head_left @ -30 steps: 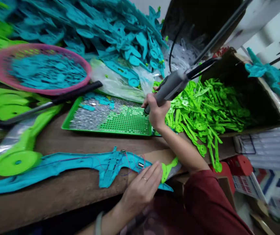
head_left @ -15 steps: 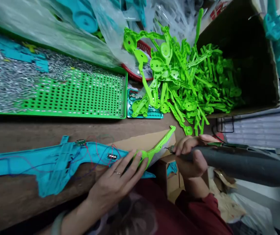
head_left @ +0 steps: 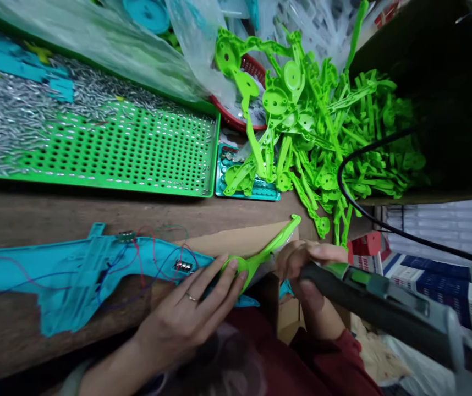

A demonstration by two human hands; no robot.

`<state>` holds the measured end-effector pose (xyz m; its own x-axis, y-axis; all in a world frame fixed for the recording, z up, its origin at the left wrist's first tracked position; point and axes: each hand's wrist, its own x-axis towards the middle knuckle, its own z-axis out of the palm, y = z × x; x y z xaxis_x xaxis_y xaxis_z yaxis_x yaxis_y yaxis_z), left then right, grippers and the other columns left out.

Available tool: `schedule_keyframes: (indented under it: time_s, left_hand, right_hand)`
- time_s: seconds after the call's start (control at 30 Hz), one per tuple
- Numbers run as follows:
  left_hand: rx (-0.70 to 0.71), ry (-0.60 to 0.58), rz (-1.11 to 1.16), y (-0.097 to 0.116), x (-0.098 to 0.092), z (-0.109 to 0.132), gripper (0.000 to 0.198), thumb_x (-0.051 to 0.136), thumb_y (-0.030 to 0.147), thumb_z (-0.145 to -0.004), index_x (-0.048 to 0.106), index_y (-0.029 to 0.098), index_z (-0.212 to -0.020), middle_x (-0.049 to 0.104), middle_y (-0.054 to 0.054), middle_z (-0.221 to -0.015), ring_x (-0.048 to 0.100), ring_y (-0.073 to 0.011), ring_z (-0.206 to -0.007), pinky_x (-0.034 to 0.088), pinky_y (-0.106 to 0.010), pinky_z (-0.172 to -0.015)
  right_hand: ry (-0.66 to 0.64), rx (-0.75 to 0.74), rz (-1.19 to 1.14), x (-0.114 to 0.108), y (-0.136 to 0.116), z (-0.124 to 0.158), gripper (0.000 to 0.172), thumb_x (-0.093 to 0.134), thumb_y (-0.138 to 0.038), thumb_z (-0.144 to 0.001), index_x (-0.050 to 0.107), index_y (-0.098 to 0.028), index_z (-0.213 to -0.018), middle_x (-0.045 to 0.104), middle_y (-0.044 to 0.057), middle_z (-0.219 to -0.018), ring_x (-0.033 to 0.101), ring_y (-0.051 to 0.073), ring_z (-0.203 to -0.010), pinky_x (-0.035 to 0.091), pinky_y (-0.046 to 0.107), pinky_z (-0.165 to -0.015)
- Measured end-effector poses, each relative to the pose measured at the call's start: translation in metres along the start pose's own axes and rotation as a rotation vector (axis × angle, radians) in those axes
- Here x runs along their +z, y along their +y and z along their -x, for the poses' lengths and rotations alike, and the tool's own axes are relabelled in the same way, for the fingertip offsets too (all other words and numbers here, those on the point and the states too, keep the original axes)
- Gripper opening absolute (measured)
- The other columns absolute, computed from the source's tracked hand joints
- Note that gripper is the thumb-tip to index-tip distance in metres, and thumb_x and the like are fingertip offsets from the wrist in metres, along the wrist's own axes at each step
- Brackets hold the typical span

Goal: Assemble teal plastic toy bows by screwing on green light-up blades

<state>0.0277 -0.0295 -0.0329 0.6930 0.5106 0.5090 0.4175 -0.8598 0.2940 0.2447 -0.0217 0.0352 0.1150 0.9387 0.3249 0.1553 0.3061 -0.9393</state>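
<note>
A long blue plastic toy-gun shell half (head_left: 66, 256) with wires lies along the bench edge. Across its right end rests a slim lime-green plastic part (head_left: 267, 252) with a round hub. My left hand (head_left: 197, 300) holds this green part against the shell, fingers laid over its hub; its thumb is hidden. My right hand (head_left: 308, 269) is wrapped around the front of a dark electric screwdriver (head_left: 368, 297) that points left toward the green part. Its bit is hidden behind my fingers. A small battery-like metal piece (head_left: 183, 266) sits in the shell near my left fingers.
A green perforated tray (head_left: 132, 159) heaped with screws stands behind the shell. Many lime-green parts (head_left: 314, 126) spill from a cardboard box (head_left: 459, 93). Also here are a red basket (head_left: 231, 118), a teal tray (head_left: 267, 192), a black cable (head_left: 341, 176) and cardboard (head_left: 207, 234).
My right hand and the screwdriver have moved left, closer to the green part, and the tool's rear end has swung lower. The black cable now loops across the box. My left hand stays on the part.
</note>
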Motion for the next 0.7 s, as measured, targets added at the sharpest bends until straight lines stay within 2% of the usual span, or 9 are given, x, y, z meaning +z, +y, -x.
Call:
schedule_keyframes:
  time_s: [0.1,0.2,0.33,0.4,0.47,0.5,0.6,0.7]
  left_hand:
    - [-0.006,0.008,0.013,0.002,0.001,0.002,0.045,0.041,0.007,-0.095,0.061,0.012,-0.135,0.060,-0.015,-0.143,0.054,-0.0340,-0.136,0.042,-0.045,-0.114]
    - [-0.021,0.022,0.026,0.004,0.001,0.002,0.047,0.038,0.005,-0.095,0.061,0.012,-0.135,0.059,-0.013,-0.144,0.053,-0.0331,-0.137,0.042,-0.044,-0.113]
    - [-0.034,0.022,0.052,0.004,0.001,-0.002,0.042,0.038,0.009,-0.098,0.064,0.013,-0.131,0.063,-0.012,-0.138,0.056,-0.0329,-0.132,0.045,-0.042,-0.106]
    - [-0.022,0.046,0.037,0.003,0.000,-0.005,0.040,0.038,0.012,-0.100,0.065,0.013,-0.129,0.066,-0.012,-0.134,0.059,-0.0312,-0.127,0.046,-0.040,-0.102]
    - [-0.011,0.058,-0.017,0.002,0.000,-0.007,0.039,0.040,0.012,-0.099,0.066,0.014,-0.128,0.066,-0.011,-0.133,0.062,-0.0289,-0.123,0.047,-0.038,-0.098]
    - [-0.013,0.060,-0.047,0.002,0.000,-0.008,0.038,0.042,0.013,-0.099,0.066,0.014,-0.129,0.066,-0.011,-0.133,0.062,-0.0279,-0.122,0.048,-0.038,-0.097]
    - [-0.018,0.071,-0.092,0.002,0.000,-0.009,0.037,0.044,0.013,-0.099,0.067,0.016,-0.127,0.066,-0.009,-0.134,0.062,-0.0260,-0.121,0.048,-0.036,-0.097]
    - [-0.022,0.118,-0.097,0.003,0.002,-0.010,0.035,0.044,0.012,-0.098,0.070,0.014,-0.121,0.068,-0.007,-0.132,0.062,-0.0248,-0.122,0.048,-0.034,-0.096]
  right_hand:
    - [-0.059,-0.199,-0.036,-0.001,-0.002,-0.008,0.035,0.061,-0.032,-0.087,0.057,-0.031,-0.121,0.047,-0.010,-0.053,0.051,0.011,-0.037,0.050,0.022,-0.039]
    - [-0.154,-0.196,-0.057,-0.008,-0.004,-0.016,0.031,0.060,-0.032,-0.089,0.057,-0.030,-0.120,0.046,-0.011,-0.053,0.051,0.009,-0.037,0.052,0.020,-0.041]
    - [-0.306,-0.147,-0.193,-0.007,-0.019,-0.040,0.037,0.063,-0.030,-0.088,0.057,-0.023,-0.124,0.047,-0.010,-0.056,0.052,0.008,-0.041,0.051,0.019,-0.041]
    - [-0.258,-0.127,-0.231,0.011,-0.023,-0.065,0.034,0.064,-0.030,-0.089,0.057,-0.023,-0.122,0.048,-0.008,-0.059,0.053,0.010,-0.044,0.052,0.021,-0.042]
    - [-0.111,-0.162,-0.235,0.043,-0.019,-0.097,0.026,0.065,-0.032,-0.090,0.056,-0.029,-0.114,0.048,-0.009,-0.060,0.054,0.010,-0.046,0.053,0.023,-0.045]
    - [-0.081,-0.164,-0.214,0.063,-0.012,-0.114,0.023,0.065,-0.031,-0.090,0.054,-0.032,-0.110,0.049,-0.009,-0.062,0.054,0.010,-0.047,0.052,0.023,-0.046]
    - [0.079,-0.164,-0.160,0.117,0.019,-0.161,0.031,0.062,-0.042,-0.084,0.047,-0.033,-0.110,0.043,-0.011,-0.057,0.049,0.012,-0.043,0.052,0.030,-0.050]
    - [0.140,-0.117,-0.050,0.142,0.053,-0.188,0.038,0.058,-0.054,-0.081,0.046,-0.030,-0.107,0.041,-0.010,-0.056,0.048,0.013,-0.043,0.050,0.033,-0.051]
